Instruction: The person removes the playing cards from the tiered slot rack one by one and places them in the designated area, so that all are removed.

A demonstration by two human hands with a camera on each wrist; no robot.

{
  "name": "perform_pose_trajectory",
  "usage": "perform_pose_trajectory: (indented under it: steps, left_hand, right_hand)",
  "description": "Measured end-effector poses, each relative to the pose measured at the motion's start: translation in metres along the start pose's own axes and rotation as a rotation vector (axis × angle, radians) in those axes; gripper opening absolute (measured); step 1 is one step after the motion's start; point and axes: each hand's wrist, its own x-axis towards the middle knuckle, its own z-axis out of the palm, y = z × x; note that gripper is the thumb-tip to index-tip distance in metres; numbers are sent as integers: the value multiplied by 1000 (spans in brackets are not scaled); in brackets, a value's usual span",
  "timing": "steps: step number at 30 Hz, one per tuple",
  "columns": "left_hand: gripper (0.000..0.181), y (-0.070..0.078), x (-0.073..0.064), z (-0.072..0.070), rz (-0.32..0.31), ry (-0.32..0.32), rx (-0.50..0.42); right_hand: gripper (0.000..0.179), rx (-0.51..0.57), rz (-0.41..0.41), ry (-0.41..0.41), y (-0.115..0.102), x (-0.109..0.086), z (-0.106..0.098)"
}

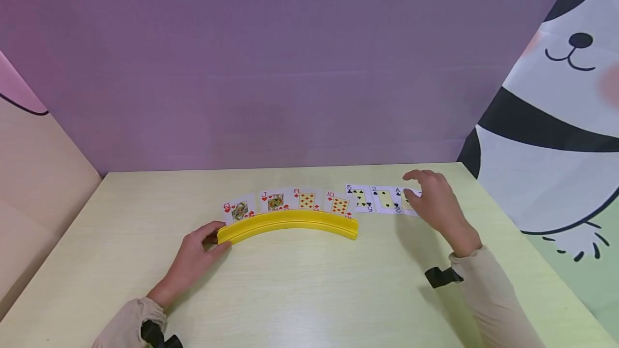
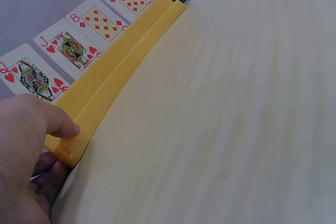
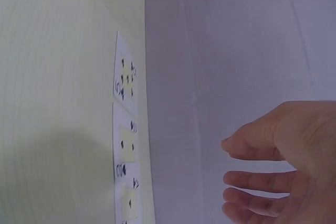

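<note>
Left hand has its grip around the yellow card holder's end; right hand, fingers loose and empty, hovers over the ace card on the tabletop.

Bare hands, beige long sleeves gathered at the cuffs, black wrist-mounted camera straps.

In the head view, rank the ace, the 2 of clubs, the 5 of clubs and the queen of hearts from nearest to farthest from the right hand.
1. Ace: flat on the table, partly under the right hand.
2. 2 of clubs: next card to the left.
3. 5 of clubs: left again, beside the yellow holder.
4. Queen of hearts: far left, standing in the holder near the left hand.
</note>
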Motion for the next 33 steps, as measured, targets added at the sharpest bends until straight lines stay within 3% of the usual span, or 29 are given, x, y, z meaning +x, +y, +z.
perform_pose_trajectory:
  steps: [22,33]
  left_hand:
    - [39,-2,0,0,3,-4,3]
    - [39,-5,-1,1,5,-6,13]
  right_hand:
    - [27,54,-55,-23,-55,-6,-10]
    - [27,113,-152,-63,-76,-11,0]
